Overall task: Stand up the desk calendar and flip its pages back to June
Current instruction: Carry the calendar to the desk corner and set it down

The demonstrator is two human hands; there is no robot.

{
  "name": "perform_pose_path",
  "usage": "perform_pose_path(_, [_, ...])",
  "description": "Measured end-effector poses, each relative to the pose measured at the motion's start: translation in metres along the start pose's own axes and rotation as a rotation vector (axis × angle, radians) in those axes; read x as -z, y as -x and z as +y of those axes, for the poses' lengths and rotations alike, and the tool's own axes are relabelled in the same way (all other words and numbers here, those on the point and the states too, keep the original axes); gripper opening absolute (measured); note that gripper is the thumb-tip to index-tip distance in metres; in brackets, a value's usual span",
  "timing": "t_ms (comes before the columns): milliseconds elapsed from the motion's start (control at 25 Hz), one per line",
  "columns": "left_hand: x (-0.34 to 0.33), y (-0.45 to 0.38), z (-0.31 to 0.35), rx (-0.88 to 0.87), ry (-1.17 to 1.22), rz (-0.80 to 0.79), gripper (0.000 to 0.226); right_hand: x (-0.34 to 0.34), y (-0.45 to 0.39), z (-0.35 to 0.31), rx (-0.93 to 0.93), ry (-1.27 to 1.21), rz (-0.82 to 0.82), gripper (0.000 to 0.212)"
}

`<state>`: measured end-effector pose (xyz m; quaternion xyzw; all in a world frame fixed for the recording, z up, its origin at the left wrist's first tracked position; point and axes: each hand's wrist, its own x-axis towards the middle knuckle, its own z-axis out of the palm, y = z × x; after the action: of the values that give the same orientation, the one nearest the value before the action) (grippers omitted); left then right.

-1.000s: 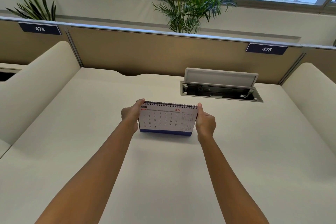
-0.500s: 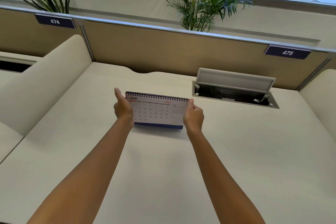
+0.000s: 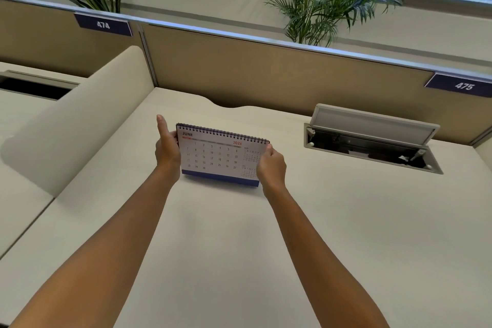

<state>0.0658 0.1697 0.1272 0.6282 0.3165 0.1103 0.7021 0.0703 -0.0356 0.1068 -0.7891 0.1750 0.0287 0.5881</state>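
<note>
Cream desk surface [image 3: 239, 261] fills most of the frame, plain and smooth, running up to a tan partition along the top. Standing on it, a little left of centre, the desk calendar [image 3: 218, 158] is upright, JUNE page facing the camera, blue base strip meeting the desktop. Over on the right, set into the desk, a cable hatch [image 3: 372, 152] with its lid tipped up and the dark recess showing. At far left, a rounded cream divider [image 3: 80, 125] rises from the desk's edge.
</note>
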Motion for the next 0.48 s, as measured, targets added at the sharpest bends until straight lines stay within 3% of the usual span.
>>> perform_pose_path(200, [0.026,-0.039,0.009,-0.022,0.135,-0.010,0.064,-0.038,0.004,-0.017,0.030,-0.024,-0.041,0.034])
perform_pose_path(480, [0.066,-0.089,0.018,-0.051,0.101,0.033,0.039,-0.096,0.016,-0.031,0.085,-0.056,-0.149,0.035])
